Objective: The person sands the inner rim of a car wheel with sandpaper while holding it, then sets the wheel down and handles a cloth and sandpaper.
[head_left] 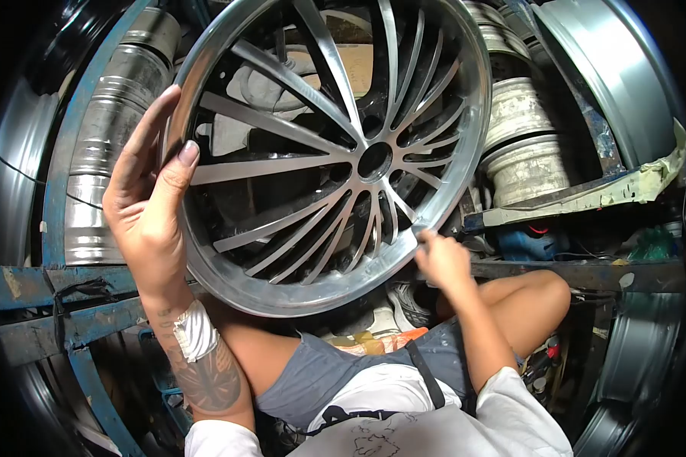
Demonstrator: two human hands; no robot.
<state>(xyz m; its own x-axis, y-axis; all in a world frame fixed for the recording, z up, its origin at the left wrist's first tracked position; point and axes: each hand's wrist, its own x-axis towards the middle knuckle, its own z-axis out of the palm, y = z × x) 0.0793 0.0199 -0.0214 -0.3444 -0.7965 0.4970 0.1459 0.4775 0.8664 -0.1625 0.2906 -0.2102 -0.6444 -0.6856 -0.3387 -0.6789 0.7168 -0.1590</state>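
Observation:
A large multi-spoke alloy wheel, silver with dark gaps between the spokes, stands tilted in front of me. My left hand grips its left rim, with the thumb over the front lip and the long fingers stretched along the outside edge. White wrapping covers part of my left forearm. Down at the lower right of the rim, my right hand is closed, its fingertips against the inner lip and slightly smeared by motion. Whatever those fingers pinch is too small and blurred to name.
Stacked metal wheels stand on the left and right, within worn blue frames. A larger silver rim sits at upper right. A blue beam runs beside my left arm. My bent legs are below the wheel.

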